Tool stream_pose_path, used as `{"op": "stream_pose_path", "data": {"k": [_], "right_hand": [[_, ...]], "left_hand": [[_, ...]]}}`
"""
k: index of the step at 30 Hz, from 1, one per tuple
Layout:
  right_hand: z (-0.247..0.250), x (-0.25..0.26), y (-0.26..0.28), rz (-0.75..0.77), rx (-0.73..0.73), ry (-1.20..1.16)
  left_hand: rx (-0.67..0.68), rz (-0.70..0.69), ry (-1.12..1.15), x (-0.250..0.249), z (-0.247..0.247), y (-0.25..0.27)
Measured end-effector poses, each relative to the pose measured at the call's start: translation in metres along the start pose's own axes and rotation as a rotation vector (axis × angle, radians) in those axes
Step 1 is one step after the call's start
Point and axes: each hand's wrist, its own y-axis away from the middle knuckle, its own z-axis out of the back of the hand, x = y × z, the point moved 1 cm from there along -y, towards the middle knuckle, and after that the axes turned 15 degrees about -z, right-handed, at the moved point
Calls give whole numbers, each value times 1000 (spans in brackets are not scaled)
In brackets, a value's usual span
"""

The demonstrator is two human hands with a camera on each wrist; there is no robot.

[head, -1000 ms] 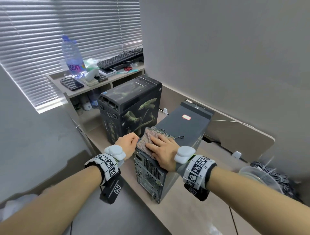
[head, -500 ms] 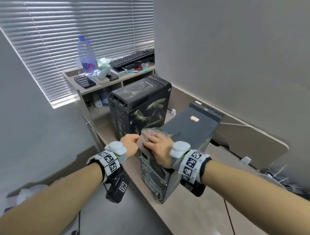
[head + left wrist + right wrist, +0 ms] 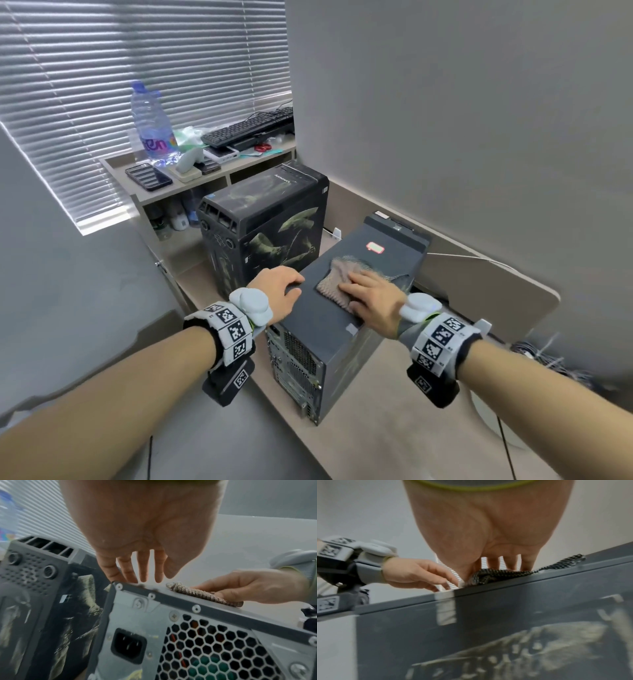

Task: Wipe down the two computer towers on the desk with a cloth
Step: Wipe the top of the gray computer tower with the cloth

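Your right hand (image 3: 373, 299) lies flat, fingers straight, pressing the knitted cloth (image 3: 337, 281) onto the top of the near grey tower (image 3: 329, 322) on the bench (image 3: 394, 428). Your left hand (image 3: 279, 291) rests open-fingered on that top's left edge, beside the camouflage-patterned tower (image 3: 274, 233).
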Motion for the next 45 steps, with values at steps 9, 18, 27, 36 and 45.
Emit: {"op": "stream_pose_path", "data": {"k": [9, 18, 27, 36, 45], "right_hand": [[26, -78, -44, -356, 14, 31], [32, -50, -115, -296, 99, 96], [20, -45, -111, -133, 61, 85], [37, -93, -85, -171, -47, 334], [68, -111, -113, -317, -107, 171]], "left_hand": [[167, 68, -150, 0, 0, -24], [297, 23, -295, -11, 8, -23], [213, 82, -173, -4, 13, -41], [272, 100, -189, -7, 5, -72], [237, 109, -186, -13, 15, -91]]}}
